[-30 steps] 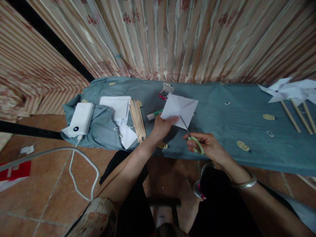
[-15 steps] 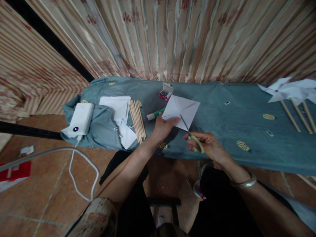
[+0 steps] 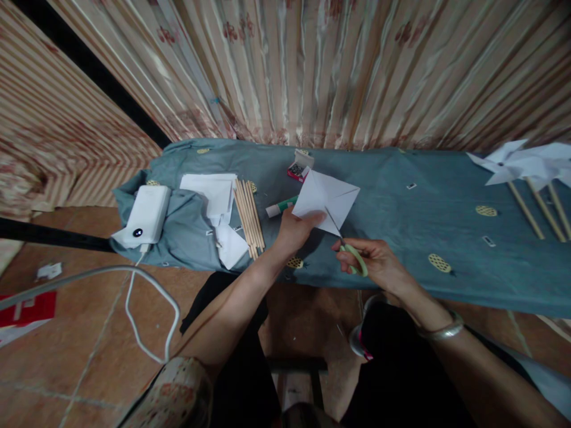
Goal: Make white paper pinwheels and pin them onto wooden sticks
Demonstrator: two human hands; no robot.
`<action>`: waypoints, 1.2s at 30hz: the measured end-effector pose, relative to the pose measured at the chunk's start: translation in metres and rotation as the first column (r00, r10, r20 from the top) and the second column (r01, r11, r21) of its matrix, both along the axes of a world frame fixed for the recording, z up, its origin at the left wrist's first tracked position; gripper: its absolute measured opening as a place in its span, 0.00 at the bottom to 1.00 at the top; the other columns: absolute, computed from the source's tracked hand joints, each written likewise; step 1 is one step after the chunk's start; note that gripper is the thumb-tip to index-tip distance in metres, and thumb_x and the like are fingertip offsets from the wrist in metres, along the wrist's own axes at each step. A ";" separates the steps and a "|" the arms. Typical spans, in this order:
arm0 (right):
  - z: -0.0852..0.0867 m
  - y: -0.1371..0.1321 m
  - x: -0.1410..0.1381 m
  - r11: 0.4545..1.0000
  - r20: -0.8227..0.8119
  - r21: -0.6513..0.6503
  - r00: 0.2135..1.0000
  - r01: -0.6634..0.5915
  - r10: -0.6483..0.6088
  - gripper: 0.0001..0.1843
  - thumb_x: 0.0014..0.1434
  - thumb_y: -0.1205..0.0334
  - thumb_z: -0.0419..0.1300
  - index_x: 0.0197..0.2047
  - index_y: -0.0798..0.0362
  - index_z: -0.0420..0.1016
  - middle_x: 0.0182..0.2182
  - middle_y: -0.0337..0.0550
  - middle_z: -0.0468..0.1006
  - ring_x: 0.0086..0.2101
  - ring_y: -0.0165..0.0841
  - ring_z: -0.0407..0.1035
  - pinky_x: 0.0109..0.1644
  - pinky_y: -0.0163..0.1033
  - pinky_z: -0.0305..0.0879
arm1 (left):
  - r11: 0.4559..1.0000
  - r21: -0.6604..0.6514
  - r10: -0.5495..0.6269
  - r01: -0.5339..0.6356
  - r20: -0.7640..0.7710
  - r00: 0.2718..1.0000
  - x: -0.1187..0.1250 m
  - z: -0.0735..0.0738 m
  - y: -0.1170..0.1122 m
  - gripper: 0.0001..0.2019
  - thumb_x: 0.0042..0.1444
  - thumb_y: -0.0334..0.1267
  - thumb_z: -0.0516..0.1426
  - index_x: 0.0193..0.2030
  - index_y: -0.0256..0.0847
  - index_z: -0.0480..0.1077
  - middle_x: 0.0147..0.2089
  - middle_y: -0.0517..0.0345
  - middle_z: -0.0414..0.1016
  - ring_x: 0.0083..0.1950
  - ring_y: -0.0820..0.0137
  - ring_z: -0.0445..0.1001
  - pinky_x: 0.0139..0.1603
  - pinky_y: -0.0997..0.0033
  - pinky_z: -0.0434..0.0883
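My left hand (image 3: 294, 230) pinches the near corner of a creased white paper square (image 3: 328, 197), holding it a little above the blue cloth. Just to the right of it my right hand (image 3: 377, 261) grips green-handled scissors (image 3: 352, 255), fingers through the loops. The blades point up-left and sit in the paper's lower edge along a diagonal crease. A green-capped glue stick (image 3: 280, 207) lies just left of the paper, and a small open box of pins (image 3: 298, 169) lies behind it.
On the blue-clothed table (image 3: 401, 220), wooden sticks (image 3: 248, 214), white paper sheets (image 3: 214, 193) and a white power bank (image 3: 145, 215) with a cable lie at the left. Finished white paper pinwheels (image 3: 521, 163) on sticks lie at the far right. A striped curtain hangs behind.
The paper square has turned slightly and shifted a little right in my left hand, and the scissor blades have gone deeper into its lower edge. My hands have barely moved.
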State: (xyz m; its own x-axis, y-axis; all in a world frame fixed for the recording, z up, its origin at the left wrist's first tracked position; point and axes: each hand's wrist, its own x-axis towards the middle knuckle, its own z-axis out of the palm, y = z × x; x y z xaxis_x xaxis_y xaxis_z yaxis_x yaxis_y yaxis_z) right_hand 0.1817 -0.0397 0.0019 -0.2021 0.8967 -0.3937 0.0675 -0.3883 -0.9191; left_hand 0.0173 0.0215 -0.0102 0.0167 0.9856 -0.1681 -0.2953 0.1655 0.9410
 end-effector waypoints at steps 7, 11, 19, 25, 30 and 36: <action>0.004 -0.002 0.000 1.000 0.006 -0.010 1.000 -0.006 0.006 0.24 0.38 0.42 0.73 0.31 0.52 0.80 0.18 0.35 0.72 0.20 0.25 0.65 0.24 0.33 0.65 | 1.000 -0.006 -0.008 0.008 0.008 1.000 0.000 -0.002 0.000 0.10 0.39 0.33 0.66 0.31 0.37 0.73 0.33 0.55 0.79 0.35 0.65 0.75 0.40 0.66 0.71; 0.001 -0.008 0.004 0.999 0.021 -0.050 1.000 -0.010 0.011 0.24 0.36 0.45 0.74 0.34 0.52 0.79 0.21 0.35 0.74 0.22 0.26 0.68 0.27 0.33 0.67 | 1.000 0.006 -0.011 0.011 0.010 1.000 0.000 -0.005 0.000 0.10 0.38 0.34 0.66 0.31 0.37 0.73 0.32 0.56 0.78 0.34 0.67 0.74 0.39 0.67 0.70; -0.001 -0.027 0.038 0.955 0.448 0.123 0.874 -0.269 0.188 0.19 0.50 0.43 0.65 0.36 0.50 0.78 0.20 0.35 0.73 0.20 0.29 0.66 0.24 0.34 0.60 | 0.999 0.038 -0.016 0.014 0.032 0.999 -0.002 -0.015 0.007 0.14 0.36 0.38 0.67 0.30 0.36 0.72 0.30 0.56 0.76 0.31 0.69 0.72 0.36 0.67 0.69; 0.009 -0.029 0.072 0.911 0.909 0.190 0.416 -0.365 -0.023 0.21 0.56 0.51 0.61 0.50 0.53 0.74 0.26 0.42 0.80 0.26 0.39 0.75 0.29 0.38 0.62 | 0.999 0.027 -0.027 0.027 0.003 1.000 -0.004 -0.016 0.003 0.15 0.36 0.37 0.67 0.33 0.36 0.74 0.33 0.56 0.77 0.34 0.66 0.74 0.40 0.65 0.71; 0.011 -0.026 0.085 0.926 0.992 0.120 0.017 -0.357 -0.123 0.22 0.60 0.53 0.59 0.52 0.61 0.72 0.27 0.55 0.81 0.30 0.48 0.77 0.30 0.42 0.63 | 0.992 -0.016 -0.123 0.122 -0.096 0.988 0.000 -0.022 -0.009 0.16 0.36 0.34 0.67 0.35 0.34 0.75 0.35 0.54 0.80 0.38 0.64 0.76 0.44 0.64 0.72; 0.015 -0.019 0.079 0.924 0.981 0.105 -0.117 -0.368 -0.158 0.21 0.61 0.55 0.58 0.49 0.64 0.71 0.26 0.58 0.80 0.31 0.50 0.77 0.29 0.41 0.61 | 0.957 0.014 -0.281 0.289 -0.188 0.941 0.005 -0.027 -0.015 0.14 0.39 0.30 0.66 0.37 0.35 0.74 0.37 0.56 0.80 0.39 0.66 0.77 0.43 0.68 0.72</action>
State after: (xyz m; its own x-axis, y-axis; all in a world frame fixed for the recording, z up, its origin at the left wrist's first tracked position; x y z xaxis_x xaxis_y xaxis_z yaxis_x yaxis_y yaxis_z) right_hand 0.2603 -0.0583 0.0166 0.0572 0.9976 -0.0389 0.9828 -0.0494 0.1781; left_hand 0.0220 0.0070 -0.0375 0.2707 0.9502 -0.1541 -0.0643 0.1776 0.9820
